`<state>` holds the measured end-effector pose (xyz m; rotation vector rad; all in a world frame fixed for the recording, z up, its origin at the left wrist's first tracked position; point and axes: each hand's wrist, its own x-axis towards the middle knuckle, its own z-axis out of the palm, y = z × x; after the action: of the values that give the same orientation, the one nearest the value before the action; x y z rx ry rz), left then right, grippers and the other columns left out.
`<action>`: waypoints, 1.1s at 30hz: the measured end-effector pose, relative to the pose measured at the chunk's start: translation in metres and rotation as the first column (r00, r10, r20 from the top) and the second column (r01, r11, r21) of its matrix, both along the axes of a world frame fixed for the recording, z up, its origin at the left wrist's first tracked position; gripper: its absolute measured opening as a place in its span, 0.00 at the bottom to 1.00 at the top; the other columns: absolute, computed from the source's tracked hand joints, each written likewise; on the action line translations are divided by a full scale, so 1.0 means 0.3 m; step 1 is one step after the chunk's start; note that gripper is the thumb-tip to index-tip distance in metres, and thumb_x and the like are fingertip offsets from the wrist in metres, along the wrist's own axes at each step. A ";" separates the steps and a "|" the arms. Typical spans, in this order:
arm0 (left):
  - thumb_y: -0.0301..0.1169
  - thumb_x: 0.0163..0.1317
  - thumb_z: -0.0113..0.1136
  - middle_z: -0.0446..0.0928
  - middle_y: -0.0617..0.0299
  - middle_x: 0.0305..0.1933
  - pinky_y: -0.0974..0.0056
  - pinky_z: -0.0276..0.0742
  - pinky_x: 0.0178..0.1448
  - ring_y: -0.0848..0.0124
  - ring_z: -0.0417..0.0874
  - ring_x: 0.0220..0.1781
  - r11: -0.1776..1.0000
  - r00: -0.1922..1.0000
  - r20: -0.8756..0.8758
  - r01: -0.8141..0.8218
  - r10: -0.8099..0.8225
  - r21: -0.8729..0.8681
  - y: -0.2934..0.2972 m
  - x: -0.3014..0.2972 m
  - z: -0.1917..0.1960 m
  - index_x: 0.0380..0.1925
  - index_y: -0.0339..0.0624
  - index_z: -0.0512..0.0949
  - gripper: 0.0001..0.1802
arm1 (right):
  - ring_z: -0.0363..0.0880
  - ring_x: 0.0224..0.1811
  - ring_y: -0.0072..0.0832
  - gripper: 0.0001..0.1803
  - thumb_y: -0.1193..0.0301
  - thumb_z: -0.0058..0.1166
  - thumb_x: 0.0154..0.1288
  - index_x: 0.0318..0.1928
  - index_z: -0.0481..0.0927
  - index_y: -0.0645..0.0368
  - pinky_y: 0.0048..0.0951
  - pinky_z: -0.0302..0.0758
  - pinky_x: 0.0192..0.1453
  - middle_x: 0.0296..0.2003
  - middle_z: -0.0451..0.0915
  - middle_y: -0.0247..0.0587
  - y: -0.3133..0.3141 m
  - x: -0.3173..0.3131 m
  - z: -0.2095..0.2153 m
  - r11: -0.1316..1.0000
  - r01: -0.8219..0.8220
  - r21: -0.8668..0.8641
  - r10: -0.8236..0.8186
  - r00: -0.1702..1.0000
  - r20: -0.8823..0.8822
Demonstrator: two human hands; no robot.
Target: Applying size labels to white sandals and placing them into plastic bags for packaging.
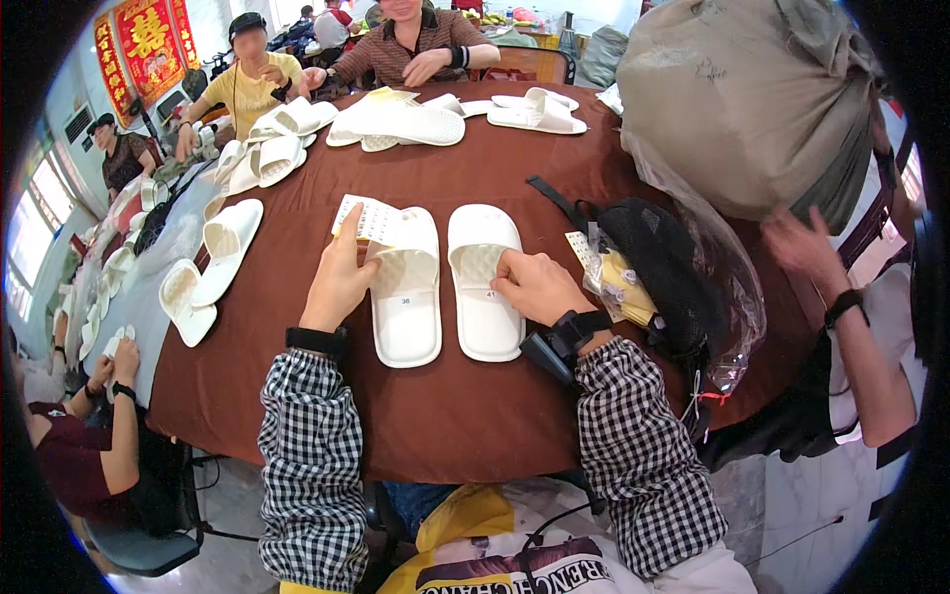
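Two white open-toe slippers lie side by side before me, the left slipper (407, 327) and the right slipper (485, 238). Each has a small number sticker on its insole. My left hand (341, 277) is beside the left slipper, its index finger along a sheet of number stickers (379, 222) that overlaps the slipper's toe end. Its thumb touches the strap; the other fingers are mostly hidden. My right hand (542, 285) is closed, fingertips pressed together at the sticker (492, 294) on the right slipper's insole.
More white slippers (233, 238) lie to the left and at the far side (396, 121) of the brown-covered table (435, 426). A black mesh bag (658, 267) and yellow sticker sheets (621, 282) are at right, below a large grey sack (742, 99). Several co-workers surround the table.
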<state>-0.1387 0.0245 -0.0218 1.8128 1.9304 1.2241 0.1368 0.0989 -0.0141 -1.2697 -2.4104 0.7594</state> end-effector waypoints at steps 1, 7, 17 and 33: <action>0.17 0.58 0.56 0.77 0.42 0.57 0.60 0.78 0.59 0.56 0.82 0.56 1.000 1.000 -0.003 -0.002 0.002 -0.002 -0.003 -0.003 -0.001 0.73 0.36 0.53 0.41 | 0.84 0.42 0.48 0.11 0.64 0.56 0.63 0.39 0.80 0.59 0.47 0.78 0.47 0.36 0.84 0.51 -0.003 -0.003 -0.002 1.000 0.003 0.029 -0.003 1.000 0.016; 0.18 0.58 0.57 0.78 0.42 0.55 0.60 0.79 0.57 0.58 0.83 0.53 0.999 1.000 0.004 -0.031 0.031 -0.035 -0.014 0.003 0.022 0.72 0.35 0.53 0.42 | 0.84 0.41 0.47 0.09 0.68 0.55 0.62 0.42 0.78 0.56 0.47 0.78 0.47 0.35 0.85 0.49 -0.014 0.035 0.036 0.986 -0.155 0.061 0.156 0.987 -0.026; 0.20 0.56 0.61 0.78 0.44 0.51 0.61 0.80 0.48 0.62 0.83 0.43 0.995 0.995 -0.049 -0.091 0.089 -0.043 -0.018 0.002 0.025 0.72 0.35 0.55 0.43 | 0.82 0.32 0.42 0.10 0.71 0.58 0.60 0.42 0.78 0.58 0.39 0.77 0.40 0.28 0.82 0.46 0.006 0.074 0.032 0.940 -0.316 0.128 0.326 0.943 -0.064; 0.19 0.56 0.57 0.70 0.40 0.65 0.57 0.67 0.69 0.53 0.73 0.66 0.999 0.998 -0.067 0.017 -0.016 0.027 -0.018 0.046 0.048 0.75 0.40 0.48 0.47 | 0.83 0.42 0.43 0.21 0.76 0.46 0.64 0.54 0.82 0.47 0.41 0.81 0.47 0.41 0.79 0.44 -0.074 0.091 0.075 0.844 -0.416 0.338 0.313 0.895 0.318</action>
<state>-0.1249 0.0190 -0.0073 1.9028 1.9384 1.2061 0.1642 0.0768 0.0083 -0.7852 -2.8683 0.1655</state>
